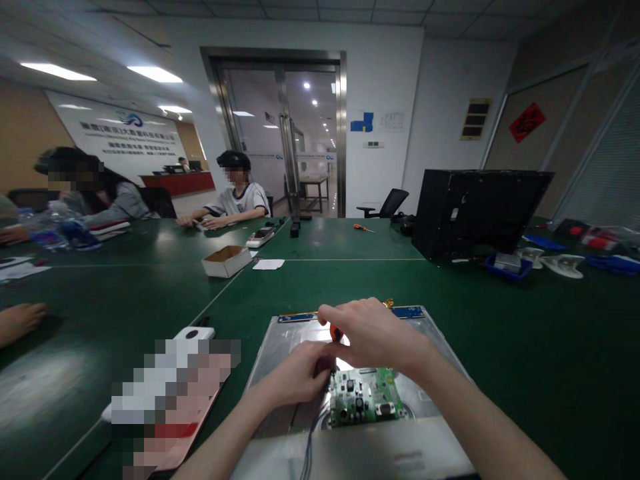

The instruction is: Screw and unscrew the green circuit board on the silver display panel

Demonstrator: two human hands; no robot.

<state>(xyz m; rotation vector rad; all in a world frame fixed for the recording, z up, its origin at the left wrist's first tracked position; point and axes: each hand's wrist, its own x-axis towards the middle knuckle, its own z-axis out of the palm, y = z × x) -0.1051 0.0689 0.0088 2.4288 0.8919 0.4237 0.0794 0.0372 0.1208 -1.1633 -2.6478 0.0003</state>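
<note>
A screwdriver [336, 332] with an orange-red and black handle stands roughly upright over the upper left corner of a green circuit board [367, 397]. My right hand [373, 333] grips its handle from above. My left hand [307, 370] is closed beside it, fingers drawn together low by the board's corner; what they pinch, if anything, is hidden. The screwdriver's tip is hidden too. Under both hands lies a flat metal display panel [265, 363], with a blue circuit strip [407, 312] along its far edge. Dark cables [311, 433] run from the board toward me.
Left of the panel lie a white phone-like device [193, 333] and a pink one [213, 380], partly pixelated. Farther off are a small open box [226, 261], another screwdriver [363, 228] and a large black monitor casing [480, 213]. Another person's hand [23, 323] rests at far left.
</note>
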